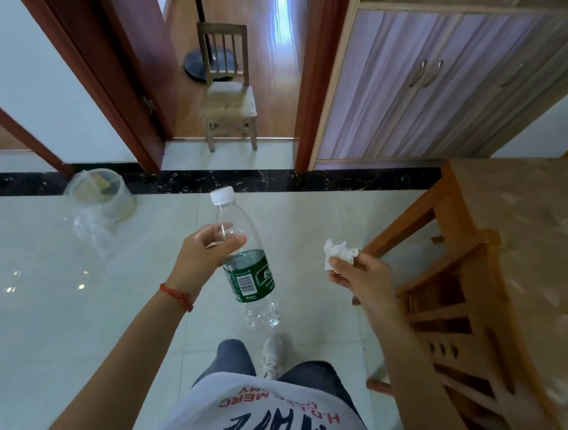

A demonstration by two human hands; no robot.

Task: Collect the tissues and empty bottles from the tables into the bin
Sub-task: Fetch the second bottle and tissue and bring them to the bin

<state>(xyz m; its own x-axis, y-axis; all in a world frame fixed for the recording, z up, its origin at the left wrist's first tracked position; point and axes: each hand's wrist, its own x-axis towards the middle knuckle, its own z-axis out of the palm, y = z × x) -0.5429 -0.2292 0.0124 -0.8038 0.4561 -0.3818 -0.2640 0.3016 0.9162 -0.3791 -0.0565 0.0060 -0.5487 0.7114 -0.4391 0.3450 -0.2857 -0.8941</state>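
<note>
The bin serves as the reference landmark. It stands on the tiled floor against the dark border strip, lined with a clear bag whose loose plastic spills onto the floor in front of it. Its mouth is open and some contents show inside.

**Risks**
- The bin is light-looking and the bag edge is slack. A bottle dropped from a height may strike the rim, tip the bin, or land on the spilled plastic rather than inside.
- The bottle is held high on its clear upper body, with the labelled lower half hanging free. Thin, empty plastic can flex under the fingers and slide out during the walk.
- The tissue is crumpled and light. Released at a distance, it is likely to drift and fall short of the bin.

**Positions**
- To the right of the bin and well apart from it, the left hand grips the capped bottle, fingers and thumb curled round it, cap pointing away from the person.
- Further right, the right hand pinches the tissue between its fingertips; the wad protrudes above them.
- Furthest from the bin, the desk stands at the right edge, with a wooden chair tucked against it.
</note>
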